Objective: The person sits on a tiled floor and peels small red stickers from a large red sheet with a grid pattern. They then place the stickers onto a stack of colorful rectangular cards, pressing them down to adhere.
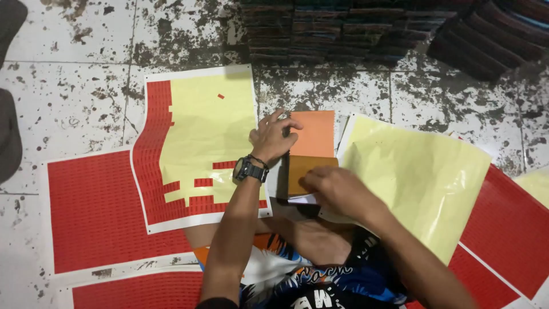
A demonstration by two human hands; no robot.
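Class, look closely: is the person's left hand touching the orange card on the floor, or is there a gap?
Touching. The head view shows the left hand with its fingertips pressed on the left edge of the orange card.

We see everything from a single camera worn on the head, looking almost straight down at the tiled floor (pixel 74 103) in front of our folded legs. It sits close: our forearms enter from the bottom edge, and the left hand (pixel 273 137) and right hand (pixel 331 186) meet near the middle of the frame. The top edge reaches the dark stacks (pixel 343 28) farther away, while red sheets (pixel 97 212) run out of frame at left and right.
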